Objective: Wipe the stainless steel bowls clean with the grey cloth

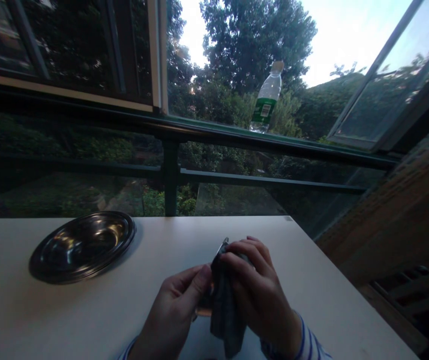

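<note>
My left hand [174, 310] pinches the edge of a shiny metal dish [203, 312] between thumb and fingers. Most of the dish is hidden by my hands and the cloth, so its full shape does not show. In my right hand [261, 290] is a dark grey cloth [224, 310], pressed over the dish's rim and hanging down below the fingers. Both hands are close together above the white table [161, 250], near its front. To the left, shiny metal plates [82, 245] lie stacked on the table.
Behind the table runs a dark green railing [218, 133] with glass below it. A clear plastic bottle [265, 105] with a green label stands on the ledge, by the open window. A brick wall [383, 225] rises on the right, beyond the table's edge.
</note>
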The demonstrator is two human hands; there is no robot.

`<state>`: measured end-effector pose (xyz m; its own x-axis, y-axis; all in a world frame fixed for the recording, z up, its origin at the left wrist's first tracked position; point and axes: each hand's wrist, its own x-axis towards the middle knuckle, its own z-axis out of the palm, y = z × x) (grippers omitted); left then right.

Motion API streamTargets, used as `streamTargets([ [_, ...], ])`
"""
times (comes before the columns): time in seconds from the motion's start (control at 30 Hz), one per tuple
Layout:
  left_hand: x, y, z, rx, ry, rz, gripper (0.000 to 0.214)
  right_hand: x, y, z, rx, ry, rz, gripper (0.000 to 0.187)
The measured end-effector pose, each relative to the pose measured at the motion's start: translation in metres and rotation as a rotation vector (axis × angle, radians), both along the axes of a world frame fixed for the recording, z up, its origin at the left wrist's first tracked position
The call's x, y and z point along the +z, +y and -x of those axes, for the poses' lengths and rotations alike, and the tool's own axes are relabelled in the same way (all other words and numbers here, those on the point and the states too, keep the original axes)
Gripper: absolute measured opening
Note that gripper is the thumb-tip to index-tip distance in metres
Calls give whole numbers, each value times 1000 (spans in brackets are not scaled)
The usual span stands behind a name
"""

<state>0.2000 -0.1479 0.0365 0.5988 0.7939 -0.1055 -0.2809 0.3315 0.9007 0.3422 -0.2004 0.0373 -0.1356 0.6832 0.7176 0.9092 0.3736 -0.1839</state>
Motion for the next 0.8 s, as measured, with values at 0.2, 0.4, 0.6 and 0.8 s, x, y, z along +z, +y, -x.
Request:
streamTargets([
  [0.2,-3,4,1,-31,20,1,26,3,-3,10,60,-28,3,23],
  [0.4,-7,3,1,-44,11,26,26,-5,4,-4,-29,162,64,27],
  [0.6,-8,4,1,21,-27,61,24,-2,0,11,99,2,22,25],
  [0.8,-6,4,0,4,-3,42,24,-4,3,5,-3,32,26,28],
])
